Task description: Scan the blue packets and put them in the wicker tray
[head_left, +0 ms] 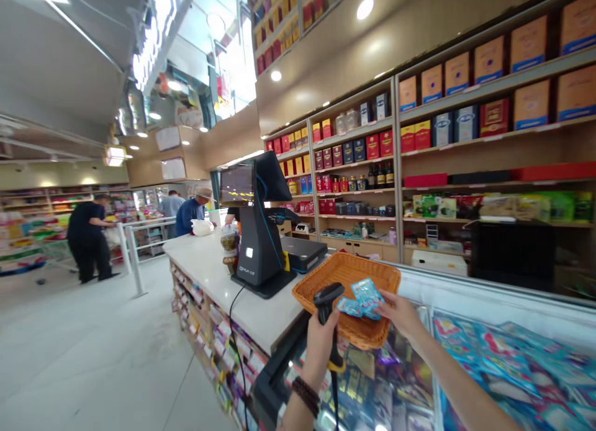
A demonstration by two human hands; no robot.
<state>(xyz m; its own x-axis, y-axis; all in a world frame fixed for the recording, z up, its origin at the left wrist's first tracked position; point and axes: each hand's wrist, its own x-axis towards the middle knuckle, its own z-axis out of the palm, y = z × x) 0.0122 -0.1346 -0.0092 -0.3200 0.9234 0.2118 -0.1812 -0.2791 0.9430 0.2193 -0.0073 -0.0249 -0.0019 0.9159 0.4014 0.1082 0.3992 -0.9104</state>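
Nearest: left hand (pixel 321 335), dark bracelet (pixel 305 396) on wrist, fingers wrapped round the grip of a blk handheld scanner (pixel 328 293), head up top, cord (pixel 336 397) dropping below. Scanner prob. stiff, fairly light, a bit top-heavy; best held by the grip, as now.

Right hand (pixel 397 312) comes in from the other side, fingers pinched on the R edge of the blue packets (pixel 367 294). Looks like 2 pkts overlapping, can't be sure. Prob. light, soft, slick film, easy to crease; take by an edge or corner so the printed face stays flat. They sit L of the right fingers, just R of the scanner head, b/w the two hands, over the wicker basket (pixel 391 276). Can't tell if they touch its bottom.

Basket is tilted to view, on/over a glass-topped display case (pixel 270 387) w/ colourful pkgs inside; more blue bags (pixel 493 356) at far R.

Next out: white counter (pixel 274 316) w/ checkout terminal (pixel 258 244) & flat blk box (pixel 305 252) behind it.

Bkgd: wall shelves w/ boxed goods (pixel 372 145); L side, a person in dark clothes (pixel 90 238) by a railing (pixel 133 257), another in blue (pixel 190 215) near the counter's far end.
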